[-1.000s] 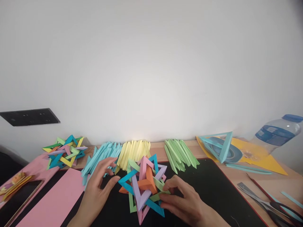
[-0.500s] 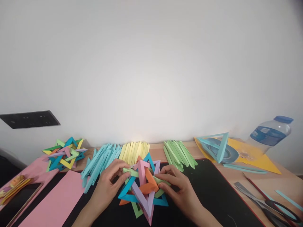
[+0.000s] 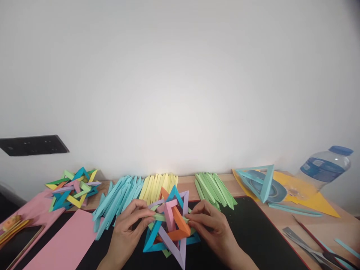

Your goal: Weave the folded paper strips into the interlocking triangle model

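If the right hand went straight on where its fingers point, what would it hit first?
The right hand would probably meet the orange strip of the paper star, just beyond the green strip it pinches; depth is unclear.

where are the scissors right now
The scissors lie at the lower right of the head view, on the wooden table, their blades between the black mat and the red pencil; the picture's bottom edge cuts off part of the handles.

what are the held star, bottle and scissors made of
Star: matte folded paper or thin card, given its crisp creases. Bottle: probably clear, glossy plastic; see-through with a highlight. Scissors: likely metal, greyish blades with slight sheen; dark handles perhaps plastic.
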A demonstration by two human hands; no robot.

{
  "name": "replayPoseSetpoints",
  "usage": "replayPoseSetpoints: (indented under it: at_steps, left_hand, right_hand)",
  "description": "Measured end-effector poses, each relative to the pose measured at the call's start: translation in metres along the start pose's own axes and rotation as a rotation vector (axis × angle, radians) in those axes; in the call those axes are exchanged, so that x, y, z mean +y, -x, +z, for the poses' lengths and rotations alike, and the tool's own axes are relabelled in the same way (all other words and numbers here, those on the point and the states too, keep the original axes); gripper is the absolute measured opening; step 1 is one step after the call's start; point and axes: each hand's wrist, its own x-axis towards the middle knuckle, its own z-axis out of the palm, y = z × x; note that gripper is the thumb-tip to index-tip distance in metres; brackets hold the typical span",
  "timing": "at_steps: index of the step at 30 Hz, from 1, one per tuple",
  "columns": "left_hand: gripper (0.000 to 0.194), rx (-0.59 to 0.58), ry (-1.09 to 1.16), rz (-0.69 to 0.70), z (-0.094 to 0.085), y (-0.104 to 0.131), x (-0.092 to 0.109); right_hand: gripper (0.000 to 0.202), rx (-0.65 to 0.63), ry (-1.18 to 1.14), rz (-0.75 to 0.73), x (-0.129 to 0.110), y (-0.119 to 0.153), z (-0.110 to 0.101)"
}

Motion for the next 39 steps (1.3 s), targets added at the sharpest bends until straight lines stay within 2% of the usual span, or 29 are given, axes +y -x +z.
replayPoseSetpoints:
  at_steps: [7,10,15,20,23,25,28,32,34,37,38,39]
  left_hand:
    - [0.017,0.044,0.015,0.048,0.003,0.008,-0.002]
    - [0.019,0.088,0.038,0.081,0.002,0.011,-0.002]
    - [0.019,0.153,0.025,0.122,0.003,0.015,0.0]
    - [0.024,0.087,0.072,0.022,0.005,0.026,-0.001]
    - [0.02,0.042,0.127,-0.059,0.006,0.035,0.002]
    - [0.02,0.072,0.15,-0.074,0.007,0.041,0.005]
    - [0.026,0.14,0.112,0.017,0.006,0.048,0.011]
    - [0.034,0.033,0.033,0.165,0.001,0.057,0.02]
    - [0.039,0.041,-0.022,0.21,-0.001,0.06,0.025]
    - [0.044,0.127,-0.131,0.33,0.004,0.062,0.032]
    - [0.043,0.165,-0.16,0.353,0.007,0.062,0.033]
    - [0.04,0.154,-0.177,0.335,0.01,0.062,0.033]
  right_hand:
    - [0.031,0.024,0.1,-0.134,0.004,0.007,0.002]
    - [0.026,0.047,0.013,-0.1,0.003,0.007,0.002]
    - [0.018,0.177,-0.014,0.017,-0.002,0.008,0.002]
    - [0.019,0.265,0.037,0.116,-0.008,0.026,0.007]
    - [0.024,0.236,0.091,0.094,-0.01,0.039,0.007]
    - [0.028,0.182,0.116,0.06,-0.012,0.045,0.005]
    - [0.031,0.121,0.106,0.019,-0.015,0.049,0.001]
    - [0.026,0.148,0.078,-0.005,-0.021,0.057,-0.002]
    - [0.027,0.151,0.095,-0.031,-0.023,0.062,-0.005]
    - [0.031,0.194,0.119,-0.04,-0.022,0.065,-0.008]
    - [0.029,0.224,0.106,-0.014,-0.02,0.066,-0.008]
    - [0.024,0.244,0.071,0.031,-0.019,0.067,-0.008]
